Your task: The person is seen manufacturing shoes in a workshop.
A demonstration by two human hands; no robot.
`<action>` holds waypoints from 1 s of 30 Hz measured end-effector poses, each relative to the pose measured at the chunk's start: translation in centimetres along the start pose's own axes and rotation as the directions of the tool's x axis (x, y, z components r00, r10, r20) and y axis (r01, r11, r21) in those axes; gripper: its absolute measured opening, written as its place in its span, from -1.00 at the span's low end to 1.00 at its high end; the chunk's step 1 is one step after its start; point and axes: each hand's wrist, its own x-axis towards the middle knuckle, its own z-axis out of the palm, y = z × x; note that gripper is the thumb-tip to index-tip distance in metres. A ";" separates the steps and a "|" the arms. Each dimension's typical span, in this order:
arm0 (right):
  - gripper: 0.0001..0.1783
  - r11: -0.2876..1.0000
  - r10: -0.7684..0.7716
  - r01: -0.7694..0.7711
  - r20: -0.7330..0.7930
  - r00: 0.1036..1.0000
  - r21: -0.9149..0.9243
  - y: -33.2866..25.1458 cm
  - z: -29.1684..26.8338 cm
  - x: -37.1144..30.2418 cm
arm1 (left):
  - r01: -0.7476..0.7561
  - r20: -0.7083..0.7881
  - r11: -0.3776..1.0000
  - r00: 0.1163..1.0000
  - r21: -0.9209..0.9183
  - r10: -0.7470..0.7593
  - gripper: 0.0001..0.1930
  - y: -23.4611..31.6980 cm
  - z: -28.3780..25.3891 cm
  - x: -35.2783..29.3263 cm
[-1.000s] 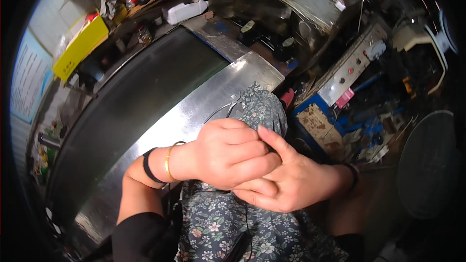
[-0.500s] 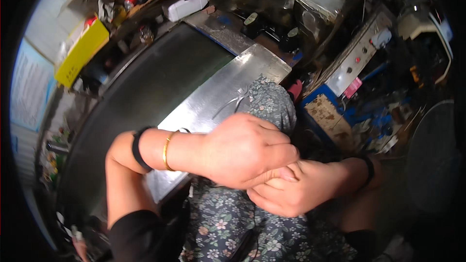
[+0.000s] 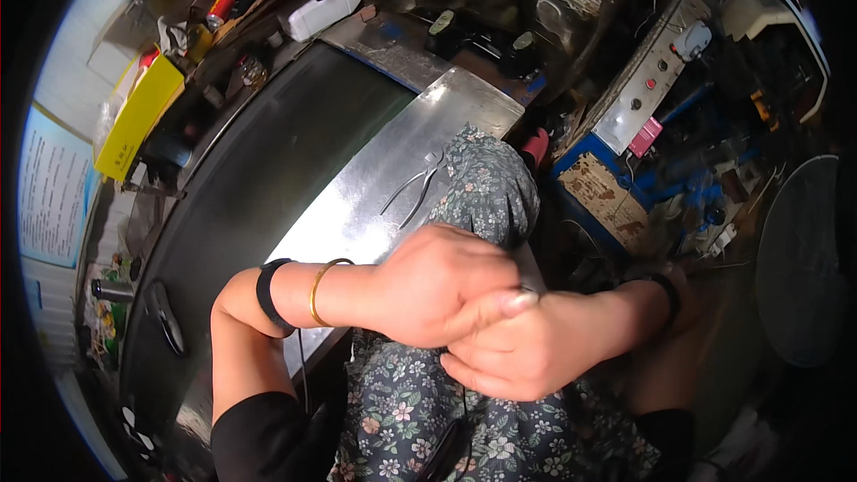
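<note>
The bench (image 3: 357,183) is the largest thing in view, a long dark surface edged by a bright metal strip, running along the person's left. Beside it, floral cloth (image 3: 420,384) covers the person's lap and nearer knee. A control panel (image 3: 656,76) with knobs stands off to the right, and a yellow box (image 3: 138,116) sits beyond the bench's far edge, with a white jug (image 3: 324,12) farther along.

Above the lap, the left hand (image 3: 446,290) and the right hand (image 3: 540,344) are pressed together with fingers curled inward, the left thumb seeming to lie across the right hand. Whether either grips anything cannot be told; anything being worked on would be between them, hidden by the fingers and some blur. The work looks to be underway, with both hands engaged, but no finished part can be made out, so how much is done or left cannot be judged.

The pliers (image 3: 418,186) lie on the metal strip just beside the knee, handles spread, held by neither hand; they appear not to be in use at this moment.
</note>
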 end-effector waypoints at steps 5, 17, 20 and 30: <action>-0.68 0.989 0.145 -0.146 0.185 0.972 -0.013 -0.2 -1.1 -0.8 | 0.142 -0.039 0.837 0.981 -0.529 -0.191 -0.82 -0.6 0.8 0.3; -0.74 0.986 0.157 -0.147 0.150 0.976 -0.074 -0.1 -0.8 -0.9 | 0.080 -0.094 0.946 0.989 -0.313 -0.115 -0.77 -0.5 -0.1 -1.2; -0.75 0.979 0.167 -0.125 0.278 0.946 -0.162 0.1 -0.4 -0.7 | 0.032 -0.132 0.997 0.991 0.074 -0.022 -0.77 0.0 -1.0 -2.0; -0.71 0.980 0.075 -0.051 0.123 0.990 -0.191 0.4 0.5 -0.7 | 0.186 -0.098 0.931 0.969 -0.313 -0.227 -0.82 0.0 -1.6 -2.0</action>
